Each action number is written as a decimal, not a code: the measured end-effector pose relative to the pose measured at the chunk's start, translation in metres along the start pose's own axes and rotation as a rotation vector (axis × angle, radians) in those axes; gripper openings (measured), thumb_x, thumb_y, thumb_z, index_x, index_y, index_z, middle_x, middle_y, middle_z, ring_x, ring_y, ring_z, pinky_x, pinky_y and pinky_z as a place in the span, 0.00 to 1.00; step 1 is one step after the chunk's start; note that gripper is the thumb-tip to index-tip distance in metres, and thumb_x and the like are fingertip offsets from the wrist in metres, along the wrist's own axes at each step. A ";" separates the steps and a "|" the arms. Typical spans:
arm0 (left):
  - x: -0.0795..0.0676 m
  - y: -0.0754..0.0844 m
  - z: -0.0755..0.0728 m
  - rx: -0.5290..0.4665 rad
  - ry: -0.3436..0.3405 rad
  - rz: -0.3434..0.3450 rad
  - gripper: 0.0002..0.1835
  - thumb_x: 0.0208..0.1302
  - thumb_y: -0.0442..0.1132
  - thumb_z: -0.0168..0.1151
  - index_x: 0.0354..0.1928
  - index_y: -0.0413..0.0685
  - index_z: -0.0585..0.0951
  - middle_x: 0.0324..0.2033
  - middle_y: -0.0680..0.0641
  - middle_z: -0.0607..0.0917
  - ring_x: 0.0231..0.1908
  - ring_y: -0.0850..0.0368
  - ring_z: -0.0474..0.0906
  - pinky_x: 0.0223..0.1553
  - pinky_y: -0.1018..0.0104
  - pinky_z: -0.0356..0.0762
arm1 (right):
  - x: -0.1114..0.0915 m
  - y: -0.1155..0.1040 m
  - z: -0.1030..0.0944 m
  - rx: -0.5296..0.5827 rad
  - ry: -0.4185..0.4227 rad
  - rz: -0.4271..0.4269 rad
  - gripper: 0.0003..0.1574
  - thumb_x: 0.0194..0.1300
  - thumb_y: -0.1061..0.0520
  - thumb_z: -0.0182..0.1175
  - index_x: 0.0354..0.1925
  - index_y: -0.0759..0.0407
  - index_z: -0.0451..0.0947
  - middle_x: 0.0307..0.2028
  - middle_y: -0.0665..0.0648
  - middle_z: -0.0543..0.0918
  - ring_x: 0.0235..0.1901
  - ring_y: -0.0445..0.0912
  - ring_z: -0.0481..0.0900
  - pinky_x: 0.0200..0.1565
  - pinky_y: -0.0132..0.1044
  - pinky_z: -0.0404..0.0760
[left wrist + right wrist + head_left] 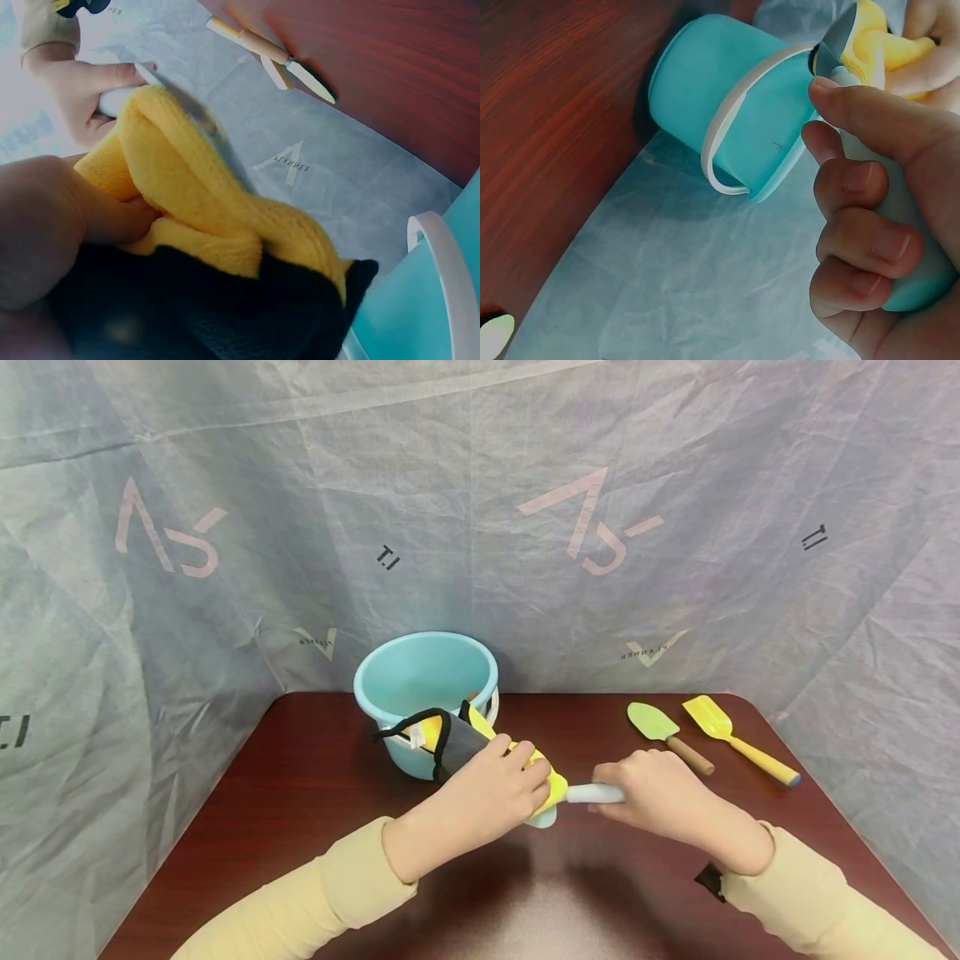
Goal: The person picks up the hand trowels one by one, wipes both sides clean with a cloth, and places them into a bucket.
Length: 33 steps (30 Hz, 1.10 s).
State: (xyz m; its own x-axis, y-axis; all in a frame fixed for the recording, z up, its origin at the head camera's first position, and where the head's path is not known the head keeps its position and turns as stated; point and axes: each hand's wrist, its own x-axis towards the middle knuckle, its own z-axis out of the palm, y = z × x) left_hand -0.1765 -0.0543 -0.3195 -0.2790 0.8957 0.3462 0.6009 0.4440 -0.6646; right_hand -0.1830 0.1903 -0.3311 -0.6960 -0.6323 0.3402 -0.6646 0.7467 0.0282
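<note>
My right hand (660, 789) grips the pale blue handle of a garden trowel (596, 793), its fingers curled round it in the right wrist view. My left hand (487, 793) holds a yellow and dark grey cloth (463, 747) with black edging against the trowel's blade. In the left wrist view, yellow fleece (187, 172) bunches along the metal blade, the thumb pressed into its folds. The cloth covers much of the blade. Behind it stands a light blue bucket (405, 764), which the cloth's far end overlaps in the head view.
At the table's right side lie a small green trowel (652, 721) with a wooden handle and a yellow scoop (708, 718). The bucket's white carrying handle (724, 124) hangs down its side. A grey printed sheet (465, 510) rises behind the dark red table (300, 793).
</note>
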 end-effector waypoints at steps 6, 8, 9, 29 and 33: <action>-0.003 0.001 0.001 -0.008 -0.074 0.009 0.10 0.58 0.42 0.62 0.42 0.57 0.83 0.35 0.56 0.80 0.34 0.57 0.68 0.34 0.65 0.64 | -0.001 -0.001 -0.005 -0.011 -0.007 -0.016 0.18 0.41 0.51 0.74 0.19 0.44 0.71 0.12 0.37 0.61 0.13 0.34 0.57 0.15 0.28 0.57; -0.004 0.001 0.002 -0.008 -0.086 0.010 0.09 0.58 0.42 0.61 0.41 0.57 0.83 0.35 0.56 0.79 0.34 0.57 0.68 0.33 0.64 0.64 | -0.001 -0.002 -0.006 -0.003 -0.014 -0.019 0.17 0.41 0.51 0.74 0.20 0.44 0.72 0.12 0.37 0.63 0.13 0.33 0.57 0.15 0.28 0.57; -0.005 0.001 0.002 -0.010 -0.089 0.009 0.09 0.58 0.41 0.61 0.41 0.57 0.83 0.34 0.56 0.79 0.33 0.57 0.68 0.33 0.64 0.64 | -0.002 -0.002 -0.007 -0.001 -0.018 -0.019 0.16 0.41 0.51 0.74 0.20 0.44 0.73 0.12 0.37 0.63 0.13 0.33 0.57 0.15 0.28 0.57; -0.019 -0.006 -0.003 -0.055 -0.108 -0.037 0.08 0.49 0.42 0.65 0.34 0.57 0.83 0.30 0.55 0.77 0.33 0.56 0.67 0.36 0.63 0.65 | -0.003 -0.002 -0.011 -0.012 -0.031 -0.012 0.15 0.42 0.50 0.74 0.21 0.43 0.74 0.13 0.36 0.66 0.13 0.33 0.59 0.16 0.28 0.58; -0.024 -0.010 -0.004 -0.056 -0.118 -0.038 0.09 0.48 0.41 0.66 0.35 0.57 0.83 0.31 0.55 0.77 0.33 0.56 0.67 0.34 0.64 0.64 | -0.004 -0.001 -0.011 -0.020 -0.037 -0.001 0.14 0.43 0.49 0.74 0.22 0.43 0.75 0.14 0.36 0.67 0.13 0.33 0.60 0.16 0.28 0.58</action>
State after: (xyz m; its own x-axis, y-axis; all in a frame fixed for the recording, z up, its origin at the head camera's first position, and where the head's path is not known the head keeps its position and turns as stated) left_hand -0.1728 -0.0802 -0.3190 -0.3865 0.8764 0.2873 0.6284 0.4783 -0.6135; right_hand -0.1767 0.1948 -0.3225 -0.7051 -0.6399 0.3055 -0.6600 0.7498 0.0471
